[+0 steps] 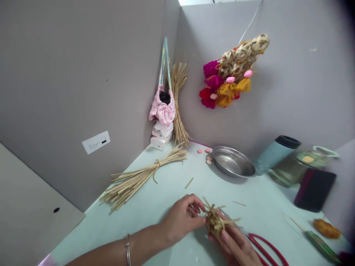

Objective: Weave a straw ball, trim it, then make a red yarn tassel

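Observation:
My left hand (181, 218) pinches the left side of a small woven straw piece (215, 221) with loose strip ends sticking out. My right hand (235, 244) cups the same piece from below and the right, fingers wrapped around it. Both hands hover just above the pale green table (155, 207) near its front edge. A thin bracelet sits on my left wrist.
A tied bundle of straw strips (141, 175) lies at the left. A metal bowl (233, 162), a teal cup (273, 154), a glass jar (301, 164) and a dark phone (314, 189) stand at the back right. Red-handled scissors (266, 249) lie beside my right hand. Woven ornaments with tassels (231, 74) hang on the wall.

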Motion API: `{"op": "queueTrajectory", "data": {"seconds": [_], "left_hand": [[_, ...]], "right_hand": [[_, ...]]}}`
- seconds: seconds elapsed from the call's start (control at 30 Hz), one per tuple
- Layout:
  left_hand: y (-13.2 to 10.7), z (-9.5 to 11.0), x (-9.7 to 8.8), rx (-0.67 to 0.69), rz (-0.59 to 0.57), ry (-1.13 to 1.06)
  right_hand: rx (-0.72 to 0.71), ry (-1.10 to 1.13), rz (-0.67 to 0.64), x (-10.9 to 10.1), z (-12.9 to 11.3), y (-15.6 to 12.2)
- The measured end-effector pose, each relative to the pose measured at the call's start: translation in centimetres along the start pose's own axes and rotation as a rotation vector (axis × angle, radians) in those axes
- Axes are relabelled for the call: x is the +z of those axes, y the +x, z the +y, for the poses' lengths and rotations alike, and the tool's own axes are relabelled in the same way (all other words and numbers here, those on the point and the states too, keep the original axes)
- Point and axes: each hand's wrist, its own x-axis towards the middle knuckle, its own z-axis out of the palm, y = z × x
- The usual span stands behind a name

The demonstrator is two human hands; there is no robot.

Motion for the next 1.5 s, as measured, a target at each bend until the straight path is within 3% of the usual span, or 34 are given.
{"op": "queueTrajectory", "data": {"seconds": [0.2, 0.47, 0.77, 0.9, 1.27, 1.5], "left_hand": [[0.3, 0.0, -0.7, -0.015, -0.027, 0.026], [-0.4, 0.0, -0.5, 0.193, -0.034, 0.174], [-0.9, 1.0, -0.7, 0.237, -0.141, 0.306], [-1.2, 1.2, -0.8, 0.376, -0.195, 0.554], [-1.5, 0.9, -0.6, 0.73, -0.164, 1.028], [-1.2, 0.5, -0.4, 0.806, -0.086, 1.052]], "right_hand": [[0.03, 0.083, -0.048, 0.2, 0.1, 0.2], [0.129, 0.172, -0.065, 0.3, -0.6, 0.1], [0.164, 0.161, -0.105, -0.1, -0.9, 0.1], [0.133, 0.125, -0.118, 0.4, -1.0, -0.1], [0.031, 0.02, -0.11, 0.9, -0.9, -0.4], [0.049, 0.064, -0.094, 0.7, -0.4, -0.3]]}}
